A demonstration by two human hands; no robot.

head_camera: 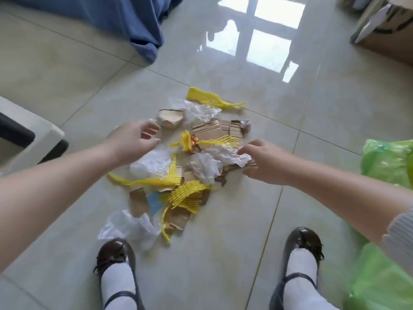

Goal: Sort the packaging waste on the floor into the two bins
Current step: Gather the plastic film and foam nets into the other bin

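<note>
A heap of packaging waste lies on the tiled floor: yellow foam netting (187,193), torn cardboard pieces (210,132), clear plastic film (201,111) and a crumpled white plastic bag (127,224). My left hand (131,142) hovers over the left side of the heap, fingers spread, holding nothing. My right hand (266,162) reaches into the right side, fingertips on a crumpled plastic sheet (225,155) and a cardboard scrap; whether it grips them is unclear. A white bin (29,139) stands at the left. A bin lined with a green bag (386,159) is at the right.
My two feet in brown shoes (114,256) stand just in front of the heap. Blue cloth (138,30) hangs at the back left. A cardboard box (386,30) sits at the back right. Another green bag (384,280) lies at the lower right.
</note>
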